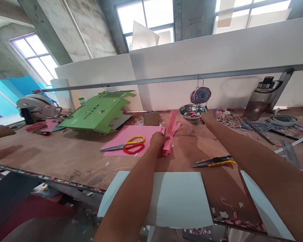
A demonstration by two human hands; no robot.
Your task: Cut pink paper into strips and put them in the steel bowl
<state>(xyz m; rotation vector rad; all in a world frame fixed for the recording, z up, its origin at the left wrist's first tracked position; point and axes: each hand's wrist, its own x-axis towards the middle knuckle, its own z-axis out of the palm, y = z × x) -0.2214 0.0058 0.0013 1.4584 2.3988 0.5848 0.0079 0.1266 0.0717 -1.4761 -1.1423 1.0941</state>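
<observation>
My left hand (158,141) is closed at the near end of a bundle of pink paper strips (172,126), its fingertips pressed on the left edge. Under and beside it lies a stack of pink paper sheets (121,133), with red-and-yellow-handled scissors (131,146) resting on top. Further off, my right hand (208,118) grips the right rim of a shiny metal bowl (185,108); its fingers are partly hidden behind the wrist. A few small pink pieces (193,114) sit in the bowl.
A yellow utility knife (214,161) and white boards (179,198) lie nearest me. A green flattened carton (98,112) stands left. On the right are tangled cords (226,116), a water bottle (259,99) and a tape roll (282,119). Another person's hand (2,132) shows far left.
</observation>
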